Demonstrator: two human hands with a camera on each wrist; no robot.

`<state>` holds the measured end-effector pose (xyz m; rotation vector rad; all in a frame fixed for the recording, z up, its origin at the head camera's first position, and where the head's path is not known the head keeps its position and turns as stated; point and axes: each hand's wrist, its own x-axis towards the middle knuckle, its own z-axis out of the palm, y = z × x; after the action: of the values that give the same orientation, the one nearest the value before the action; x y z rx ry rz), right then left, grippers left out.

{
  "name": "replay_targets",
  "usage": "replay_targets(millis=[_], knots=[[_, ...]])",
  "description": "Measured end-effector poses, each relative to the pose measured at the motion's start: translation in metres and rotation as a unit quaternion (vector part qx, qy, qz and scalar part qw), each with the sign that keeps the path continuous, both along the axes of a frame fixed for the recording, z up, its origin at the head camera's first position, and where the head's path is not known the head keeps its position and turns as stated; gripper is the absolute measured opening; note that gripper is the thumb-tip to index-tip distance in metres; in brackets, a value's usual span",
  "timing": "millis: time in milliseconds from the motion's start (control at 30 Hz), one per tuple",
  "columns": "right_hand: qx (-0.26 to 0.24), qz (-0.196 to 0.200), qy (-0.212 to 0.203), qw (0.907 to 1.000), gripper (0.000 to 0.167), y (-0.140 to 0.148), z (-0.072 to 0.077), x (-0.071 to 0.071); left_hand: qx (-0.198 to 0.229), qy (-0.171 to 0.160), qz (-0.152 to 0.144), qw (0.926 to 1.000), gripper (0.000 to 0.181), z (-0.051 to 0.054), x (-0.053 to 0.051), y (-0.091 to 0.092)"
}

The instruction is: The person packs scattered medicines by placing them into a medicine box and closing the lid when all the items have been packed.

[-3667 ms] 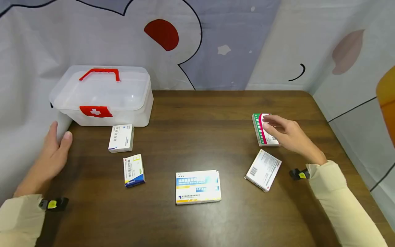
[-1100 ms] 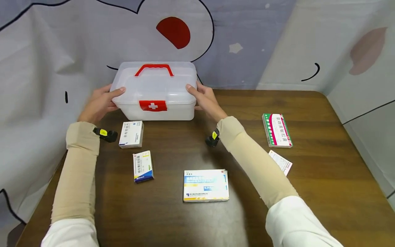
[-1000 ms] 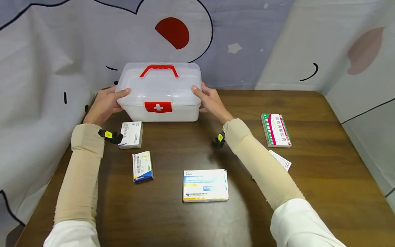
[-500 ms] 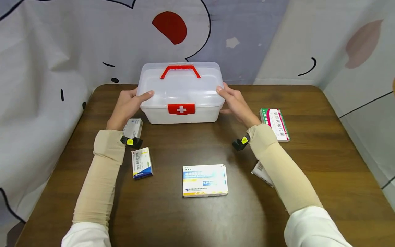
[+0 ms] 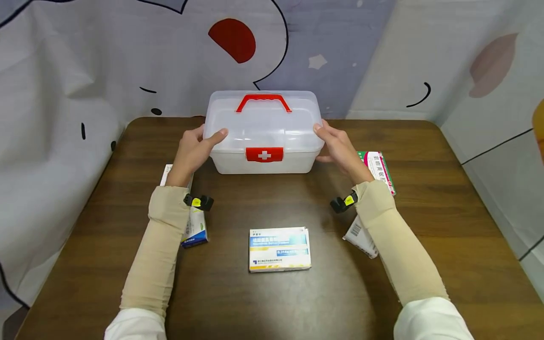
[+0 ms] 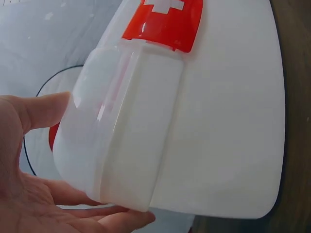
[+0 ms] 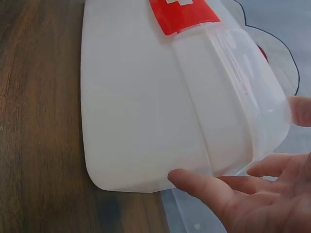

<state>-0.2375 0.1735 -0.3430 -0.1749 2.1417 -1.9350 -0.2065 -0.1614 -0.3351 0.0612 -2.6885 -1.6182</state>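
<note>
A first-aid box (image 5: 263,127) with a clear lid, a red handle and a red latch marked with a white cross stands at the back middle of the table. My left hand (image 5: 193,151) grips its left end, thumb on the lid's edge. At the other end my right hand (image 5: 340,148) grips it the same way. In the left wrist view, fingers (image 6: 116,221) reach under the lid's rim along the white base. The right wrist view shows fingers (image 7: 204,187) against the base's end, with the thumb at the lid. The lid is down.
A blue, yellow and white medicine box (image 5: 279,250) lies mid-table. Under my left arm, a white box (image 5: 166,172) and a vitamin box (image 5: 195,229) are partly hidden. Beside my right arm lie a green and pink box (image 5: 380,167) and a barcoded box (image 5: 360,236).
Both hands left their places apart at the table's sides and took hold of the first-aid box. It has moved right from the back left corner to the back middle.
</note>
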Motion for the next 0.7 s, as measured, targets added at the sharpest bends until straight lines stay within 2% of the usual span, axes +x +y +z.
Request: replay_targets(millis=[300, 500, 700], knots=[[0.010, -0.041, 0.014, 0.9990, 0.063, 0.016, 0.000, 0.016, -0.046, 0.045, -0.032, 0.9974, 0.075, -0.008, 0.010, 0.018], [0.017, -0.053, 0.021, 0.9982, 0.062, 0.020, 0.000, 0.027, -0.044, 0.040, -0.042, 0.9974, 0.074, -0.007, 0.016, 0.021], [0.021, -0.068, 0.016, 0.9973, 0.061, 0.023, 0.000, 0.033, -0.052, 0.020, -0.042, 0.9975, 0.079, -0.005, 0.023, 0.021]])
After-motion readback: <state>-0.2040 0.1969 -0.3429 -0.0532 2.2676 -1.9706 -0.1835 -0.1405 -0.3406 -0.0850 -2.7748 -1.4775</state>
